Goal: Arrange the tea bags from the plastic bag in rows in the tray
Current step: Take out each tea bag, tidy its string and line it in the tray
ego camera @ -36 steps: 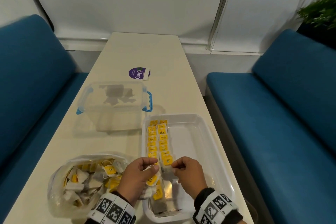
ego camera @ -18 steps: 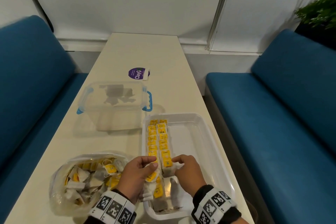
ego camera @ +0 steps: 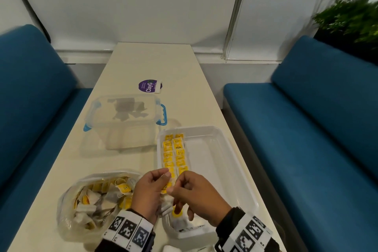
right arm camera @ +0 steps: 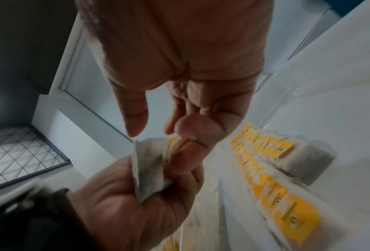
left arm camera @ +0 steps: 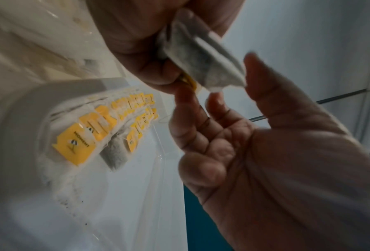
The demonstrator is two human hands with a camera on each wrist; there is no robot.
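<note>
Both hands have lifted off the rows (ego camera: 174, 155); left hand (ego camera: 150, 192) clutches tea bags (ego camera: 166, 203), right hand (ego camera: 196, 196) pinches one, half hidden

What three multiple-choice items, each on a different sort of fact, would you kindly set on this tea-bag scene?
1. Where does the plastic bag lie?
A. left of the tray
B. right of the tray
C. beyond the tray

2. How many rows of tea bags lie in the tray?
A. one
B. two
C. four

3. What is the left hand doing?
A. lying open and empty
B. gripping a bunch of tea bags
C. reaching inside the plastic bag

Answers:
1 A: the bag sits beside the tray's left rim.
2 B: two yellow-tagged rows run side by side.
3 B: its fingers curl round several bags.
</note>
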